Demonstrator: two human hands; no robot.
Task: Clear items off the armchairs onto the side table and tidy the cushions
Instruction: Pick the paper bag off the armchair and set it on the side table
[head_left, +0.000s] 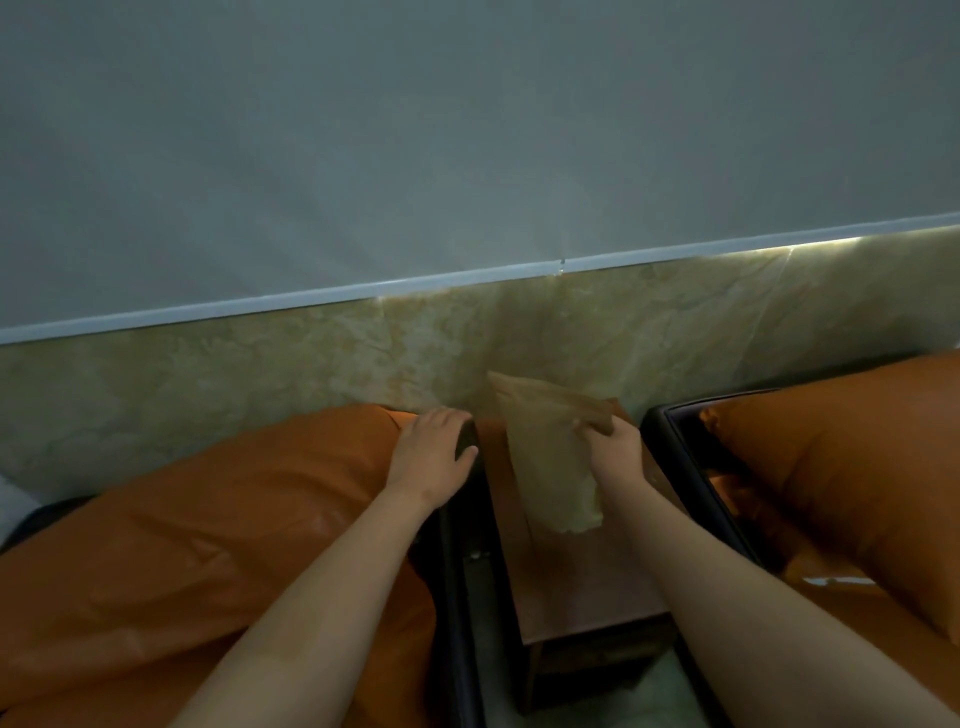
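Right hand pinches the bag by its top edge. It hangs over the side table between the armchairs, and I can't tell if it's touching down yet. Left hand is curled over the left armrest, bracing. Risk as I read it: the bag is limp and tilted, so letting go here could flop it off the table edge into the gap by that armrest.

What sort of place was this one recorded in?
Likely a sitting or waiting area: a left armchair and right armchair with orange cushions flank a small side table against a marble-tiled wall.
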